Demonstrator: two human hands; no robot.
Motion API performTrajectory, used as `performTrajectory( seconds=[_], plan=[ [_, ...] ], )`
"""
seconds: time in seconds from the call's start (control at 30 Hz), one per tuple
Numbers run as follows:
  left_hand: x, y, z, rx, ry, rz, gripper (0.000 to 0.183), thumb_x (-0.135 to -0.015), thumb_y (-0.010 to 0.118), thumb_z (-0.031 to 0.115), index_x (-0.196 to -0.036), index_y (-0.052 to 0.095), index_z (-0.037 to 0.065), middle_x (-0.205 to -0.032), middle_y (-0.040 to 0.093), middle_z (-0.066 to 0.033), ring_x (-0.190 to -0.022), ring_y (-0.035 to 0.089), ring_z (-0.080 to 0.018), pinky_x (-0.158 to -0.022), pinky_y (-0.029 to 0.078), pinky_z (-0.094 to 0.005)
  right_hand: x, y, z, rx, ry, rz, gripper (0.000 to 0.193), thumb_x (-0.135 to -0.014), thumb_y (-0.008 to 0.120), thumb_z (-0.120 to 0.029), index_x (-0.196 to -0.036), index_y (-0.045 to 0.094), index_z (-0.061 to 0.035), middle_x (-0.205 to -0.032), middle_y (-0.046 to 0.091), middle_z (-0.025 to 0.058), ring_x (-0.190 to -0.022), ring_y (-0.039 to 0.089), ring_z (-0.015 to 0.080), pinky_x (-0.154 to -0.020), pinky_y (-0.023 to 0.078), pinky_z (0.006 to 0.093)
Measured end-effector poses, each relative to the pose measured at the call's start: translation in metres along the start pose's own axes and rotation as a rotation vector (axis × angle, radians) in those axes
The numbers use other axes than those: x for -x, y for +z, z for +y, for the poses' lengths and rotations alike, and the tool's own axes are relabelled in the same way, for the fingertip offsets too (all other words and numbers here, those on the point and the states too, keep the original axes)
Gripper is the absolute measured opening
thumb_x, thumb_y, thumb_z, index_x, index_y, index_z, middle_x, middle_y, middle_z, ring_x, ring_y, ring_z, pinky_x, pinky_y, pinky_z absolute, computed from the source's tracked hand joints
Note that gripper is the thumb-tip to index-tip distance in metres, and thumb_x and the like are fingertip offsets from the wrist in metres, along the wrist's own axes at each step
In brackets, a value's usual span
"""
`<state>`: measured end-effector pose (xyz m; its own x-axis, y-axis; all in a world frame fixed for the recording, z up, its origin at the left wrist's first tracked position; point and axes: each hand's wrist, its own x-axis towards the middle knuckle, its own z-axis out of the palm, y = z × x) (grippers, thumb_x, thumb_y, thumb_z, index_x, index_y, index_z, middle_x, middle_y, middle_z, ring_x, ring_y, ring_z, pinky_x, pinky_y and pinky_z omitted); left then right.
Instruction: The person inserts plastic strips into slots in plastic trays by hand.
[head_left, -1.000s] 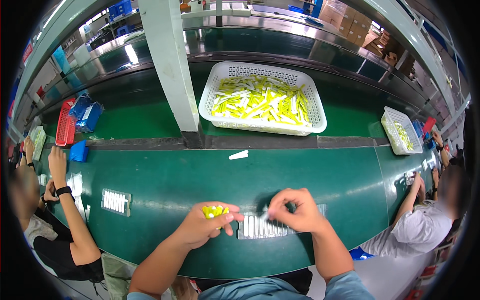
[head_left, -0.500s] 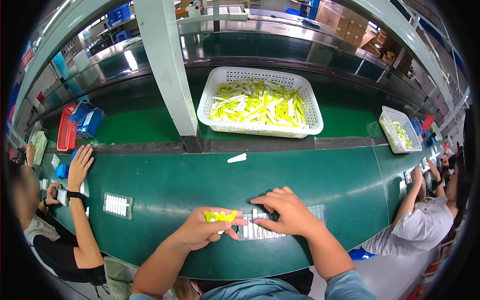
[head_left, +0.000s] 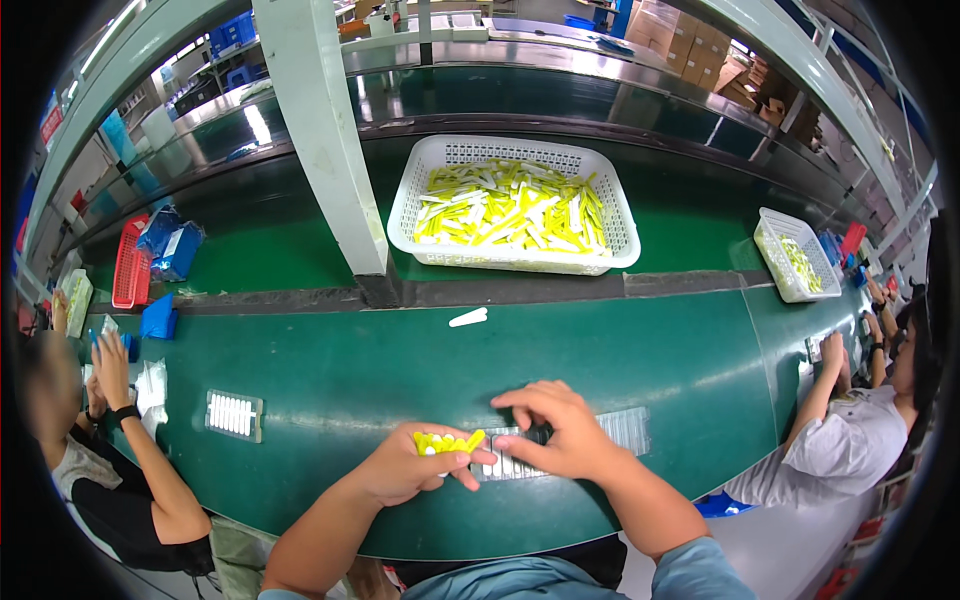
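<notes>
My left hand (head_left: pixel 418 462) is closed around a bunch of small yellow-and-white strips (head_left: pixel 446 443), their ends sticking out above the fingers. Just right of it, a clear plastic blister tray (head_left: pixel 628 430) lies on the green table, with several white strips in its slots at the left end. Over this tray hovers my right hand (head_left: pixel 560 432), index finger and thumb apart, with nothing visible between them. It covers the middle of the tray. Farther left lies another clear tray (head_left: pixel 235 415) with a row of white strips. One loose white piece (head_left: pixel 468 317) rests near the table's far edge.
A white basket (head_left: pixel 410 240) heaped with yellow-and-white strips stands beyond the table edge, beside a white post (head_left: pixel 320 140). A smaller white basket (head_left: pixel 800 292) stands at the right, a red one (head_left: pixel 130 270) at the left. Co-workers (head_left: pixel 850 440) sit on both sides.
My right hand has shifted slightly left and its thumb has come nearer my left hand. The white strip that stuck up by its fingers no longer shows. The left co-worker's arm has drawn back.
</notes>
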<state>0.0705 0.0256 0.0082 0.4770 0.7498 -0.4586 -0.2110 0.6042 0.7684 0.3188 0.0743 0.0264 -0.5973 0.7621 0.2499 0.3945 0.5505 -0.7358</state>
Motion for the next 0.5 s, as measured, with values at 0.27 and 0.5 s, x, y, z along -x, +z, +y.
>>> performTrajectory(
  seconds=[0.27,0.5],
  plan=[
    [0.004,-0.002,0.006,0.042,-0.079,-0.043,0.04,-0.095,0.066,0.011,-0.13,0.058,-0.007,-0.12,0.069,-0.0167,-0.081,0.069,-0.0139,-0.046,0.031,-0.0176,0.008,-0.011,0.001,-0.727,0.316,0.111,0.004,-0.083,0.078,-0.007,-0.086,0.076,-0.0066,-0.063,0.066,0.0016,-0.05,0.052,0.0085,-0.053,0.04,0.0267],
    [0.005,-0.003,0.014,0.187,-0.039,0.024,0.05,-0.09,0.058,0.0,-0.139,0.049,-0.008,-0.133,0.061,-0.0205,-0.088,0.066,-0.0139,-0.046,0.032,-0.0165,0.005,-0.018,0.012,-0.073,0.015,-0.242,0.014,-0.078,0.08,-0.016,-0.087,0.071,-0.0108,-0.068,0.063,-0.0005,-0.065,0.058,0.0177,-0.069,0.043,0.0329]
  ],
)
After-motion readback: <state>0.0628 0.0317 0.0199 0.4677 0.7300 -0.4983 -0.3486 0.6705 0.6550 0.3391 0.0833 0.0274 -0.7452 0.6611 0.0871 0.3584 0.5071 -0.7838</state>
